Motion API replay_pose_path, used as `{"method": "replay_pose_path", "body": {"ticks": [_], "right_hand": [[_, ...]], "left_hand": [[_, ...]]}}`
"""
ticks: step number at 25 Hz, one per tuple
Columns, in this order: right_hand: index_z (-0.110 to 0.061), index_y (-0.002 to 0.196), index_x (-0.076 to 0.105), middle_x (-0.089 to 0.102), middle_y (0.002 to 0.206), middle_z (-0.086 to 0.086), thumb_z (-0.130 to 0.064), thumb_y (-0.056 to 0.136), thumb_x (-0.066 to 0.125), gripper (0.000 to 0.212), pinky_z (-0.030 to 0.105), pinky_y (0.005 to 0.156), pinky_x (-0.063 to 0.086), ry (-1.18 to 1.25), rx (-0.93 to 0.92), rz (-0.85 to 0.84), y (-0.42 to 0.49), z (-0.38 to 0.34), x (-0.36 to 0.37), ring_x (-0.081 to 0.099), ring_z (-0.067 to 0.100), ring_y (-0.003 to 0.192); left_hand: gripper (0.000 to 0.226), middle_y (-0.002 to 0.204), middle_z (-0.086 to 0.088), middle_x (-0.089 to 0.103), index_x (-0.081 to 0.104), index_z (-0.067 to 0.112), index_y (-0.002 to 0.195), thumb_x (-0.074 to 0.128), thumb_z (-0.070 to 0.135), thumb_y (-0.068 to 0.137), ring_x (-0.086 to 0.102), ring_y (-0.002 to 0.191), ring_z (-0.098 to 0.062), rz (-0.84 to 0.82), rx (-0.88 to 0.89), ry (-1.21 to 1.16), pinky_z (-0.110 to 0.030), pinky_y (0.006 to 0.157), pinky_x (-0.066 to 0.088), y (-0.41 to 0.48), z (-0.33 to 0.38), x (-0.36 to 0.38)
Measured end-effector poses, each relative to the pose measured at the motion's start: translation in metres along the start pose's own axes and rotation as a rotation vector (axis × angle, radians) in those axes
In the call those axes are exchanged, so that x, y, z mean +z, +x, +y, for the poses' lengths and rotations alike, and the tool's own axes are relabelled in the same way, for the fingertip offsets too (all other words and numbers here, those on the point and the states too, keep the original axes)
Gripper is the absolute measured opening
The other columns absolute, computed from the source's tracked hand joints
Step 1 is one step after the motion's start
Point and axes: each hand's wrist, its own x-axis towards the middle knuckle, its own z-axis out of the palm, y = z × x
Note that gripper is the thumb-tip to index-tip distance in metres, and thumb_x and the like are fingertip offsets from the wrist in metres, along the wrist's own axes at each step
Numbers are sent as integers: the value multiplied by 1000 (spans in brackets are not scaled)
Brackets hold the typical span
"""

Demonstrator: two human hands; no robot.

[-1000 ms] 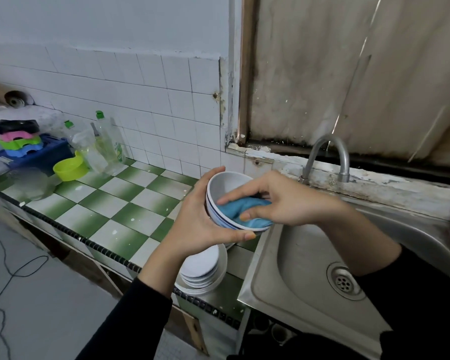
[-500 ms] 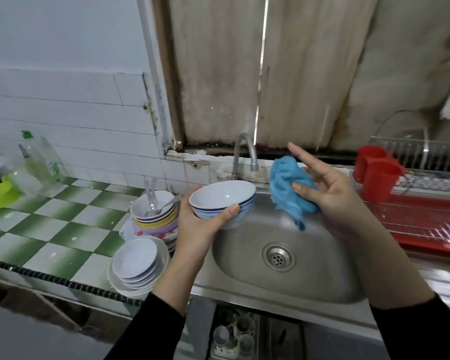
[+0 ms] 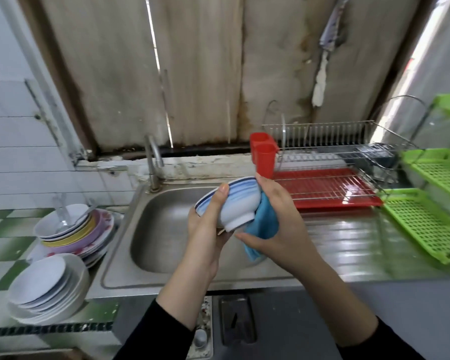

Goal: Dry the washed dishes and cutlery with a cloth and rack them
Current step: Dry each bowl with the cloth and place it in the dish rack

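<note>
Cloth [image 3: 264, 222] half hidden behind bowl [image 3: 236, 203], green shelves [image 3: 426, 224] — cut by right edge

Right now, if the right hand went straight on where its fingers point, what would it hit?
Probably the red cup on the dish rack: the right hand points at it from just below, though depth is unclear.

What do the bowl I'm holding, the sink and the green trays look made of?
Bowl: likely glazed ceramic, glossy white with blue bands.
Sink: stainless steel, dull grey metal sheen.
Green trays: probably plastic, bright moulded perforated grid.
</note>
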Motion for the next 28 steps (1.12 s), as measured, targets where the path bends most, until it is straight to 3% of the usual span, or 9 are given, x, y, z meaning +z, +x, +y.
{"method": "replay_pose_path", "body": {"ticks": [2, 7, 10, 13, 16, 18, 23, 26, 28], "right_hand": [[-41, 141, 31, 40, 145, -18, -26, 71, 85, 90, 15, 111, 30, -7, -4, 87, -13, 8, -16, 34, -2, 136], [-40, 124, 51, 58, 117, -32, -14, 68, 86, 72, 9, 88, 44, 129, 133, 191, -33, 27, -56, 53, -9, 112], [-38, 118, 58, 63, 113, -23, -26, 64, 88, 64, 22, 89, 52, 264, 230, 245, -32, 38, -66, 58, -1, 109], [-49, 124, 54, 62, 123, -16, -42, 60, 82, 70, 24, 92, 52, 362, 298, 311, -25, 50, -72, 57, 5, 117], [-58, 136, 38, 49, 129, -38, -46, 67, 78, 81, 4, 94, 38, 220, 286, 265, -15, 66, -82, 40, -18, 123], [-59, 139, 30, 45, 128, -38, -47, 64, 80, 91, -2, 88, 33, 81, 307, 199, -5, 77, -88, 36, -26, 117], [-54, 145, 16, 47, 125, -16, -40, 60, 88, 112, 19, 90, 38, -176, 386, 137, 21, 113, -87, 42, -1, 111], [-51, 143, 27, 48, 128, -28, -37, 60, 89, 105, 19, 95, 38, -87, 448, 214, 27, 137, -89, 42, -2, 117], [-50, 141, 32, 44, 121, -40, -26, 59, 91, 104, 13, 90, 37, -54, 500, 205, 28, 155, -95, 40, -4, 116]], "left_hand": [[87, 110, -9, 72, 59, 13, 123, 85, 55, 51, 70, 100, -23, -31, -35, 7, -36, 75, 59, -6, -16, 18], [70, 100, 8, 74, 58, 22, 120, 85, 49, 61, 68, 97, -9, -170, 37, 206, -33, 89, 55, -12, -39, 45], [102, 123, 23, 58, 23, 37, 146, 85, 41, 65, 59, 107, 10, -271, 213, 346, -14, 87, 50, -7, -49, 51], [94, 136, 28, 43, 13, 56, 139, 73, 26, 72, 51, 117, 12, -367, 330, 403, -13, 90, 48, 5, -56, 60], [85, 136, 23, 46, 20, 51, 139, 68, 22, 75, 54, 116, 8, -392, 366, 412, -11, 87, 47, 29, -61, 70], [86, 139, 19, 48, 21, 44, 145, 68, 26, 75, 54, 119, 3, -406, 356, 411, -14, 91, 47, 50, -65, 75], [95, 149, 16, 38, 13, 55, 142, 72, 44, 69, 48, 124, 5, -470, 211, 527, -20, 98, 48, 106, -72, 83], [111, 147, 19, 34, 2, 50, 145, 78, 23, 70, 48, 117, 14, -654, 119, 666, -11, 87, 48, 132, -79, 82], [111, 153, 16, 26, 0, 40, 149, 80, 20, 74, 40, 128, 10, -711, 189, 858, -8, 94, 42, 147, -85, 85]]}}
